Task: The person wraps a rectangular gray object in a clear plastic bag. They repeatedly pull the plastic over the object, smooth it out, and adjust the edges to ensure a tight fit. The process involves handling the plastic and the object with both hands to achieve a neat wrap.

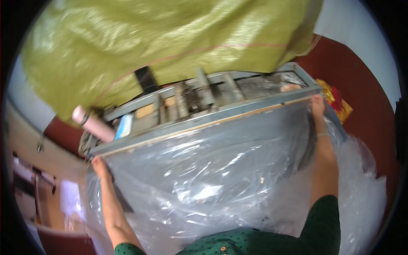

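Observation:
A wide sheet of clear, wrinkled plastic (204,170) spreads in front of me, over a flat grey surface and down toward my body. At the left end of its far edge, my left hand (100,167) is closed on the plastic. My right hand (318,107) grips the sheet at the right end. Both arms are stretched wide apart. Just beyond the hands runs the long grey metal frame (204,120), with a thin tan strip along its near side. My fingertips are partly hidden at the frame's edge.
Inside the frame, crossbars divide a trough holding a pink bottle (95,125), a blue-and-white packet (124,126) and a tan block (145,111). A black phone-like slab (146,80) lies against a large yellow woven sheet (170,38). Yellow and red wrappers (335,102) sit at right.

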A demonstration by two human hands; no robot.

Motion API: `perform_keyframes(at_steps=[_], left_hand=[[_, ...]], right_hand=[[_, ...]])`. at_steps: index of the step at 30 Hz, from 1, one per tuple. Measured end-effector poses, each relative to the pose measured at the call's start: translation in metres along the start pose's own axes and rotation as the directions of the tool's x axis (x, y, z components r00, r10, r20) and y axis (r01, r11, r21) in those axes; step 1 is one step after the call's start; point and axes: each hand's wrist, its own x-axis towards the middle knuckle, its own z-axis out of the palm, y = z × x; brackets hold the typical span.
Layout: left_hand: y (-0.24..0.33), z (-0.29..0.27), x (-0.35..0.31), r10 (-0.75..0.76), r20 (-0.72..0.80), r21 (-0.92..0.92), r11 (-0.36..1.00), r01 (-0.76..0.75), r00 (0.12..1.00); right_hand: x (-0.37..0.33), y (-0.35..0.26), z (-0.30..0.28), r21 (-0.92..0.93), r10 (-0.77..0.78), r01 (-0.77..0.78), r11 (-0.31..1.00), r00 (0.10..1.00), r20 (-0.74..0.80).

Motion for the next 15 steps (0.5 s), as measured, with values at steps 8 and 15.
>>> perform_keyframes(at_steps=[8, 15], left_hand=[[0.117, -0.022, -0.1, 0.14, 0.36, -0.095, 0.989, -0.114, 0.923], [0.181, -0.058, -0.162, 0.177, 0.321, -0.244, 0.965, -0.099, 0.931]], right_hand=[[-0.029, -0.052, -0.096, -0.39, -0.135, 0.117, 0.914, 0.991, -0.018], [-0.045, -0.187, 0.005, -0.437, -0.633, 0.571, 0.696, 0.774, 0.003]])
